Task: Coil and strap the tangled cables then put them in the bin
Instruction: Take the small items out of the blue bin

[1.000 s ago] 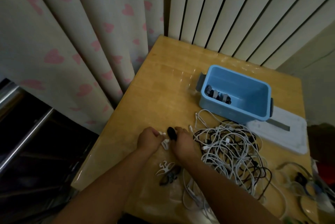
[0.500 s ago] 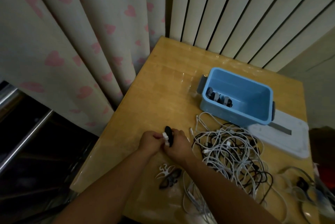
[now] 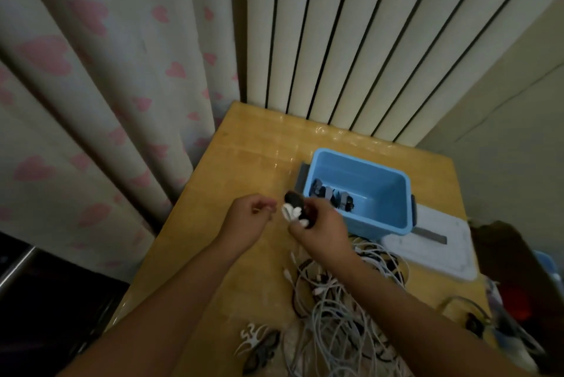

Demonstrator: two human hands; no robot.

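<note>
Left hand (image 3: 253, 218) let go, loosely curled, empty | right hand (image 3: 317, 224) grips strapped cable bundle (image 3: 294, 210)

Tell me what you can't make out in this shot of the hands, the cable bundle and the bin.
Head view only:
- Coiled white cable: the right hand covers most of it; whether its black strap is fastened is hidden.
- Left hand: fingers curled, blurred; nothing visibly held.
- Dark bundles in the blue bin: too small and dim to count.
- Tangled cables: cut off by the bottom edge and the right forearm.
</note>
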